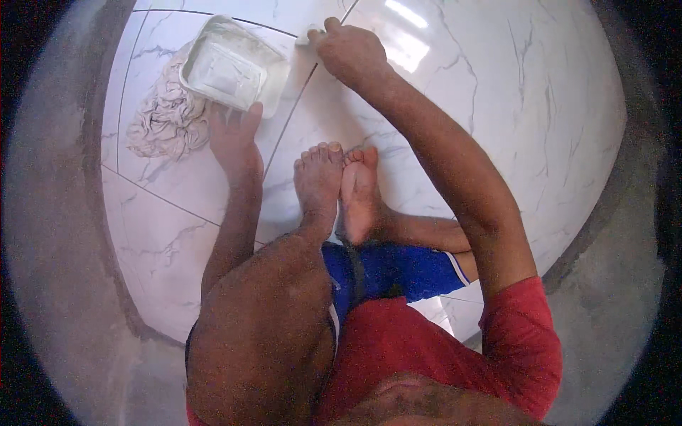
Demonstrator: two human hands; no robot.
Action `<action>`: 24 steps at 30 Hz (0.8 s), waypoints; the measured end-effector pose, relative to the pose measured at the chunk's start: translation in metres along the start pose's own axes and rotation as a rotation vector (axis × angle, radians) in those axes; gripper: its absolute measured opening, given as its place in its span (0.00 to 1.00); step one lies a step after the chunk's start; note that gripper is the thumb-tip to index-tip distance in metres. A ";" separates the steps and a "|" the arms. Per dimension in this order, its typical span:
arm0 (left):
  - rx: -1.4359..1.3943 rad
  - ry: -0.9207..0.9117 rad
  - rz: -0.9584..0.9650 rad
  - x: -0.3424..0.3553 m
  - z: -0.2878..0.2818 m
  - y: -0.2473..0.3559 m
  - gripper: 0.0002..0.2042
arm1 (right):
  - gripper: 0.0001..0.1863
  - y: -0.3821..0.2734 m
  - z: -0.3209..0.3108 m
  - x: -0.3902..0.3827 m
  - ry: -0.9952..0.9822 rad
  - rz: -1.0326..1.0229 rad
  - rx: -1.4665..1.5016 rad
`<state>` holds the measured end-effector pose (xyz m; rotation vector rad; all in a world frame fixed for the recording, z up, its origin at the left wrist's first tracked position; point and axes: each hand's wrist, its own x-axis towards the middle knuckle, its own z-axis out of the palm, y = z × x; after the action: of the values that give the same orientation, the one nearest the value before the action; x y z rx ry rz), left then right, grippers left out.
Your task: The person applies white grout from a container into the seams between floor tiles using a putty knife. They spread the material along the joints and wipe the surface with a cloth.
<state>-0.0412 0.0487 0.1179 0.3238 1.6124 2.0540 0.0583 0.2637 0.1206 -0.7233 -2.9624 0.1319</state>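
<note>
A whitish rectangular plastic tub (273,85) tilts at the upper left, its inside smeared with a pale, wet-looking coating. My left hand (234,135) grips it at the near side, thumb against the outer wall and the other fingers partly hidden behind it. Just right of the tub, my right hand (352,53) is closed, fingers bent, low over a dark joint line between tiles. From its fingertips pokes a small pale piece (305,35), mostly covered, whose kind I cannot make out. A crumpled beige cloth (167,121) lies beside the tub, on its left.
White marble-patterned tiles (540,121) with dark joint lines cover the floor. Grey, rough walls (53,213) bound it left and right. My bare feet (320,174) rest on the tiles between my arms. Light glares off the floor (408,50) at the top.
</note>
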 end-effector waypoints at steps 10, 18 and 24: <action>0.065 -0.001 -0.024 0.000 -0.017 -0.006 0.37 | 0.14 0.019 -0.008 -0.068 -0.139 -0.023 -0.029; 0.092 -0.028 0.012 -0.001 -0.014 -0.001 0.31 | 0.12 0.028 -0.022 -0.066 -0.149 0.021 -0.049; 0.120 -0.069 0.023 0.001 -0.009 -0.001 0.31 | 0.12 0.017 -0.017 -0.040 -0.098 0.042 -0.031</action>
<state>-0.0461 0.0421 0.1144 0.4532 1.7000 1.9454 0.1035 0.2615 0.1333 -0.8057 -3.0498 0.1276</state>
